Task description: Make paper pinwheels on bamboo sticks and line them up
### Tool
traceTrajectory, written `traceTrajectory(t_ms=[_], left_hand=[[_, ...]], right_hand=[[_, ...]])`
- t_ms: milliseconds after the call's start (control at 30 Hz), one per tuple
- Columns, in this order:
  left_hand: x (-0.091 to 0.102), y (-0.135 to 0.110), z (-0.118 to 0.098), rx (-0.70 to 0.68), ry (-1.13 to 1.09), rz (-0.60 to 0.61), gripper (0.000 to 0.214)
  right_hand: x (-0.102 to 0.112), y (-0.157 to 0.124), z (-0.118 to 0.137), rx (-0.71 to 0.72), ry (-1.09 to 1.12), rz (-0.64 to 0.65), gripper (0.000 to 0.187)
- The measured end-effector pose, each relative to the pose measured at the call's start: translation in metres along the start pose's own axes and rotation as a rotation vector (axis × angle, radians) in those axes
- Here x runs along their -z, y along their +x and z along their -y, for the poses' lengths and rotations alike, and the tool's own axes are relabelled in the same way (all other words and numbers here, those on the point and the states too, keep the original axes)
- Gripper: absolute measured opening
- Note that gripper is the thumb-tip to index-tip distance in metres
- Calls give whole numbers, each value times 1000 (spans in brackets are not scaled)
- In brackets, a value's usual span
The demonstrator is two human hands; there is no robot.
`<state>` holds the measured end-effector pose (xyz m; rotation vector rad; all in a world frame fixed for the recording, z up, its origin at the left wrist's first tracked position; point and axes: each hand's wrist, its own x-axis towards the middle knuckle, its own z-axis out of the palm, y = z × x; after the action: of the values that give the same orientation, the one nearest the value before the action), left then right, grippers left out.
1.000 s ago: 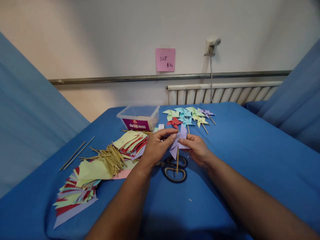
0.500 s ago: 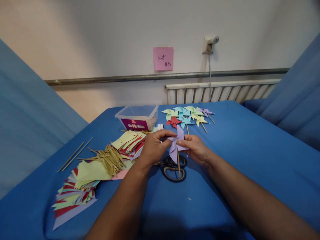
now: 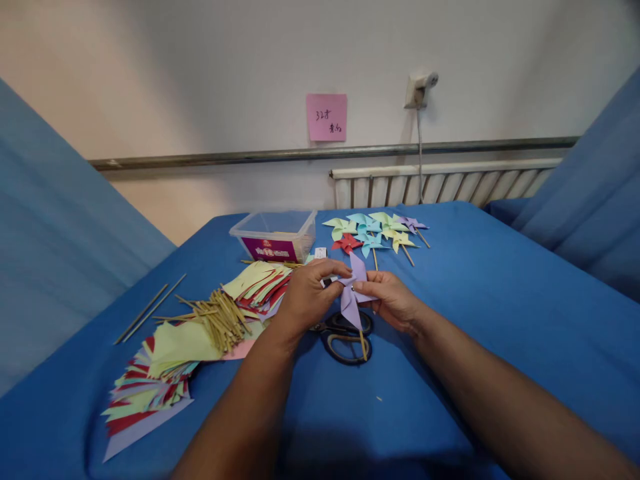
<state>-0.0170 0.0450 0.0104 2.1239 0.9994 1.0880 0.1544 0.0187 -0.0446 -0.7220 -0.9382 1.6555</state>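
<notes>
A purple paper pinwheel (image 3: pixel 352 309) on a thin wooden stick (image 3: pixel 363 347) is held up between my two hands. My left hand (image 3: pixel 313 293) is closed, its thumb and fingers pinching the left blade. With thumb and fingers, my right hand (image 3: pixel 393 298) grips the pinwheel on its right side, the thumb lying by the pin at the centre. Under the pinwheel lie black-handled scissors (image 3: pixel 345 361), their blades mostly hidden by my left hand. The back of the stick is hidden behind the paper.
Several finished pinwheels (image 3: pixel 371 244) lie at the back. A clear plastic box (image 3: pixel 273 233) stands left of them. Cut paper (image 3: pixel 150 387), a heap of short sticks (image 3: pixel 220 320) and two longer rods (image 3: pixel 150 308) lie left on the blue cloth (image 3: pixel 500 300).
The purple pinwheel has turned slightly in my hands, its top blade tilting left and the stick's lower end swinging right. Both hands keep nearly the same place.
</notes>
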Motion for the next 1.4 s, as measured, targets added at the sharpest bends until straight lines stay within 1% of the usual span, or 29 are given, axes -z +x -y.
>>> traceTrajectory(t_ms=[100, 267, 400, 467, 567, 667, 700, 767, 800, 867, 933, 1067, 1133, 1267, 1400], left_hand=[[1, -1, -1, -11, 18, 27, 23], [1, -2, -4, 36, -39, -1, 21], [4, -2, -6, 28, -24, 25, 21], [6, -2, -8, 57, -51, 45, 22], [8, -1, -9, 149, -218, 50, 23], [6, 1, -3, 224, -498, -48, 30], [4, 1, 0, 261, -561, -78, 31], [1, 3, 6, 368, -615, -113, 27], [-1, 3, 8, 424, -632, -111, 25], [-5, 3, 11, 512, -672, -80, 23], [-9, 2, 10, 562, -705, -33, 25], [-17, -2, 7, 610, -724, 81, 27], [-21, -4, 6, 609, -711, 111, 28], [-28, -6, 7, 595, -687, 123, 27], [-32, -6, 9, 585, -659, 98, 21]], right_hand=[[0, 0, 0, -4, 8, 17, 26], [1, 1, 0, -3, 20, -1, 25], [2, 1, -1, -10, 18, -5, 26], [2, 0, -1, -17, 21, 0, 26], [0, -1, 1, -19, 29, -3, 25], [-1, 0, 3, 12, 40, -47, 25], [0, 1, 3, 28, 43, -66, 25], [2, 4, 2, 60, 51, -103, 26], [3, 5, 1, 71, 54, -121, 26], [5, 7, 0, 86, 54, -152, 26], [6, 8, -1, 105, 49, -184, 25], [7, 10, -1, 167, 46, -255, 23], [8, 11, -1, 180, 42, -269, 24], [7, 11, -2, 172, -5, -241, 29], [4, 11, -3, 166, -37, -222, 32]])
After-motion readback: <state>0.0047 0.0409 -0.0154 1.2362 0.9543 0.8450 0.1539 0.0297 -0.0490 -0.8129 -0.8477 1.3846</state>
